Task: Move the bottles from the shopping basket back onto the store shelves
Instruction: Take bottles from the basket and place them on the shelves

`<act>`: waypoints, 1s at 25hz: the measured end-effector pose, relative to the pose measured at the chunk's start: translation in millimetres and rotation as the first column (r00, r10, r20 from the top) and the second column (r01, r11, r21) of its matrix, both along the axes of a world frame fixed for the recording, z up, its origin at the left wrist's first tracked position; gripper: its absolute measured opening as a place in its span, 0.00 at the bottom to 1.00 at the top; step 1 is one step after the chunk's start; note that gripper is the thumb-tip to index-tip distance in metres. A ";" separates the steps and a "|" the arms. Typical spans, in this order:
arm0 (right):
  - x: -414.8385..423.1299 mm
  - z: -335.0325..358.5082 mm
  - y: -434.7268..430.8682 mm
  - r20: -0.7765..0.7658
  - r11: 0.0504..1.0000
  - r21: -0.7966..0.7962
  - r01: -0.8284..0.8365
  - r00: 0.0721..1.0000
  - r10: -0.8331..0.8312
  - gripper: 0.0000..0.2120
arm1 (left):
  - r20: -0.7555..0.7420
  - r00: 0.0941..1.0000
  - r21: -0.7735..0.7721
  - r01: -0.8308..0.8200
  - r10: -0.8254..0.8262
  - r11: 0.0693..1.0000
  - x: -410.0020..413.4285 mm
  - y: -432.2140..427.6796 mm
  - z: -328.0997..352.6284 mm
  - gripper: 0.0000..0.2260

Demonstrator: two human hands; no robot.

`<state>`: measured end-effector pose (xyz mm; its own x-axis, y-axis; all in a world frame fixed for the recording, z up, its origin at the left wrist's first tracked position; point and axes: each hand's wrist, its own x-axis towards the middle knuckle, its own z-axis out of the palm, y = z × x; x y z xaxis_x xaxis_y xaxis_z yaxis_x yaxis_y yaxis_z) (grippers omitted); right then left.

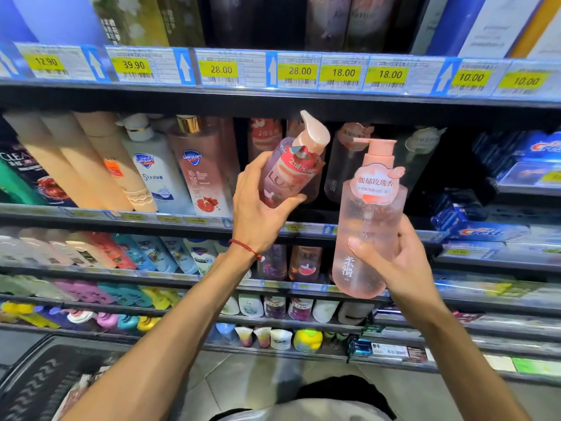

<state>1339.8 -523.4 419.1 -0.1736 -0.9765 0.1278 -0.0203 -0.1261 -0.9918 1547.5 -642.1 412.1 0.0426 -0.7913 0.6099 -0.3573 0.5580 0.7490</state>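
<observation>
the left hand [258,205] is gripping a rosy translucent plastic pump bottle with a red-and-white lux label [288,174] round its lower body, the thumb pressing one side and the fingers curling behind. it is tilting the bottle so the pale, curved pump head is leaning toward the dark bay of the middle store shelf [170,218]. the slant is probably helping the tall pump pass under the shelf above.

the right hand [397,262] is clasping a taller, pale pink, frosted-looking plastic pump bottle with a cloud-shaped label [368,226] near its base. it is holding this one upright just beside the first, seemingly waiting its turn. both bottles are hanging in the air in front of the shelf edge, neither one resting on it yet.

at the back of the bay, similar clear frosted bottles [346,165] are standing, which suggests this is the matching slot. the bodies are looking smooth, glossy and rounded, so the low, wrapping grips are likely guarding against slipping.

a dark, grey-rimmed shape [36,387] is showing at the lower left. i cannot tell whether it is the shopping basket.
</observation>
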 end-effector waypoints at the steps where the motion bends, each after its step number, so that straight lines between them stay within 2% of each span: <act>1: -0.7 -0.6 -0.4 -0.001 1.000 0.000 0.007 1.000 -0.007 0.27 | -0.004 1.000 -0.001 0.003 -0.003 1.000 -0.1 -4.4 -2.8 0.36; 7: 1.7 -0.6 -5.1 -0.001 1.000 -0.006 0.029 1.000 -0.029 0.28 | 0.019 1.000 0.049 -0.003 0.002 0.999 0.7 -18.2 -23.6 0.31; 11: 4.2 -3.9 -7.9 -0.005 1.000 0.001 0.027 1.000 -0.027 0.28 | -0.074 0.988 0.205 -0.117 0.135 0.972 0.8 -26.6 -31.8 0.29; 13: 5.4 -5.1 -8.3 -0.007 1.000 0.011 0.024 1.000 -0.024 0.28 | -0.125 0.970 0.259 -0.170 0.208 0.951 1.1 -28.5 -30.5 0.30; 16: 7.0 -6.4 -9.2 -0.010 1.000 0.025 0.006 1.000 -0.006 0.28 | -0.111 0.963 0.283 -0.205 0.245 0.937 1.5 -29.0 -27.7 0.34; 20: 8.1 -9.0 -10.2 -0.008 1.000 0.031 -0.007 1.000 0.007 0.28 | -0.140 0.935 0.353 -0.260 0.326 0.899 -1.7 -24.9 -30.7 0.46; 25: 5.1 -10.2 -7.7 0.002 0.999 0.033 -0.021 1.000 0.021 0.27 | -0.123 0.902 0.366 -0.346 0.413 0.864 -7.2 -21.3 -31.5 0.45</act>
